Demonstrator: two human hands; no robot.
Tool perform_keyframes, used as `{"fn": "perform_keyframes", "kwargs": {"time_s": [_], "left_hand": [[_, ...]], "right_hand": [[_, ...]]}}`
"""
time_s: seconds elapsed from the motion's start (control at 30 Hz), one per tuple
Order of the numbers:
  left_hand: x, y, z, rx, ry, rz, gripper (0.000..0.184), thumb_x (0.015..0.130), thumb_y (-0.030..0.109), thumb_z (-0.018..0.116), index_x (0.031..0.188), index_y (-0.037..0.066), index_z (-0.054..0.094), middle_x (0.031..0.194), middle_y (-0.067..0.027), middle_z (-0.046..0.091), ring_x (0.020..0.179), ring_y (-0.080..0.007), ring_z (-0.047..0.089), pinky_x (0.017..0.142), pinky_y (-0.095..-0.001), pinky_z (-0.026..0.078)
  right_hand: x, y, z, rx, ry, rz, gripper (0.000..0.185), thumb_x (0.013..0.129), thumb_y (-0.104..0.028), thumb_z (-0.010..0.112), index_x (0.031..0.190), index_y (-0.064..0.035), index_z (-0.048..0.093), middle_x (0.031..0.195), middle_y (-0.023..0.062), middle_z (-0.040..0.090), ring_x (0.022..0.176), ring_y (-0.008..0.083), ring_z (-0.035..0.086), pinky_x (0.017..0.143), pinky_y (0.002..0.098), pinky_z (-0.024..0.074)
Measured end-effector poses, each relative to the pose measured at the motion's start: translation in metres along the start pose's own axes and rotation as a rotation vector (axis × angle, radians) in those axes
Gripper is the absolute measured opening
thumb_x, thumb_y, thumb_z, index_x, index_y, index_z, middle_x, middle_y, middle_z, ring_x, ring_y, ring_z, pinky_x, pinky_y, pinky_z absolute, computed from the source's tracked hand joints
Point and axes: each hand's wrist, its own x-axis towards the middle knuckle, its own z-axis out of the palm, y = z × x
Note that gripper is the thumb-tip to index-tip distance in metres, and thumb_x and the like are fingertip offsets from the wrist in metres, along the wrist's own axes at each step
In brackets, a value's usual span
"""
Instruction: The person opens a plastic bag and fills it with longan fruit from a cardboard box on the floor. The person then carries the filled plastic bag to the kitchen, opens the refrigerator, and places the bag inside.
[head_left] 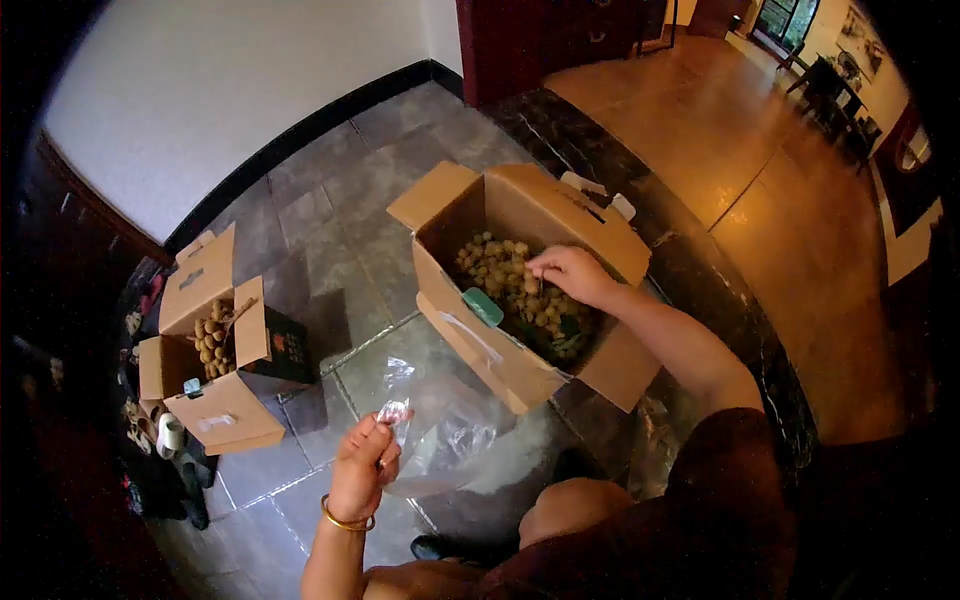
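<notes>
while the round tan fruit (490,262) lies heaped in bunches inside the larger cardboard box (540,205), the right hand (575,278) reaches over the rim and is among the bunches. its thumb and fingertips are drawn near each other at the fruit; i cannot tell whether they are clamped on a stem. a few green leaves (570,326) show in the heap, near the end of the box closest to the person. the box's flaps stand folded outward, and a green plastic piece (483,307) sits on its near long edge.

the left hand (366,452) is well apart from the box, its fingers closed on a gathered part of a clear plastic bag (450,437), which spreads beside it above the grey tiled floor (352,225). a gold bracelet (349,525) circles that wrist.

farther to the left stands a smaller open box (235,402) with brown fruit (213,345) and a stem in it, and shoes (170,436) lie next to it. beyond the larger box run a dark veined stone strip (690,222) and a glossy tan floor (745,140); a white wall (250,90) rises behind the tiles.
</notes>
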Motion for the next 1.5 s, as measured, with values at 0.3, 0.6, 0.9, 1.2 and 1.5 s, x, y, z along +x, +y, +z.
{"fn": "perform_keyframes", "kwargs": {"time_s": [0.3, 0.6, 0.9, 1.2, 1.5], "left_hand": [[0.018, -0.005, -0.013, -0.074, 0.013, -0.036, 0.027, 0.096, 0.024, 0.045, 0.113, 0.005, 0.056, 0.057, 0.0066, 0.036, 0.046, -0.0032, 0.027, 0.041, -0.0182, 0.021], [0.031, 0.002, -0.010, -0.126, -0.008, -0.019, 0.030, 0.095, 0.026, 0.048, 0.115, 0.005, 0.055, 0.057, 0.0069, 0.036, 0.045, -0.0035, 0.028, 0.041, -0.0182, 0.023], [0.022, 0.000, -0.023, -0.163, 0.004, 0.017, 0.030, 0.095, 0.026, 0.048, 0.115, 0.005, 0.055, 0.058, 0.0065, 0.036, 0.044, -0.0030, 0.028, 0.041, -0.0177, 0.023], [0.023, -0.004, -0.039, -0.197, 0.030, 0.015, 0.031, 0.096, 0.026, 0.047, 0.119, 0.006, 0.053, 0.059, 0.0064, 0.037, 0.044, -0.0028, 0.027, 0.040, -0.0174, 0.023], [0.027, -0.004, -0.043, -0.286, 0.009, 0.053, 0.038, 0.096, 0.028, 0.046, 0.129, 0.009, 0.046, 0.060, 0.0068, 0.036, 0.044, -0.0023, 0.025, 0.039, -0.0168, 0.021]], "right_hand": [[-0.027, 0.023, -0.025, -0.291, -0.589, 0.425, 0.039, 0.082, -0.007, 0.060, 0.120, -0.0097, 0.057, 0.113, 0.0141, 0.061, 0.106, 0.0292, 0.057, 0.087, 0.0367, 0.0453], [0.009, -0.014, 0.062, -0.718, -0.374, 0.730, 0.103, 0.073, 0.001, 0.062, 0.146, -0.0298, -0.004, 0.147, 0.0250, 0.017, 0.119, 0.0403, 0.043, 0.090, 0.0464, 0.0425], [0.013, 0.040, 0.074, -0.566, -0.173, 0.884, 0.093, 0.073, -0.010, 0.064, 0.146, -0.0291, 0.009, 0.130, 0.0244, 0.043, 0.102, 0.0379, 0.056, 0.080, 0.0428, 0.0481], [0.025, 0.035, 0.000, 0.098, -0.436, 1.031, 0.042, 0.081, -0.011, 0.053, 0.122, -0.0154, 0.043, 0.105, 0.0075, 0.053, 0.083, 0.0196, 0.057, 0.066, 0.0351, 0.0510], [0.030, -0.066, -0.064, 0.321, -0.201, 0.872, 0.048, 0.086, -0.012, 0.054, 0.129, -0.0161, 0.034, 0.116, 0.0102, 0.050, 0.094, 0.0186, 0.056, 0.072, 0.0322, 0.0512]]}}
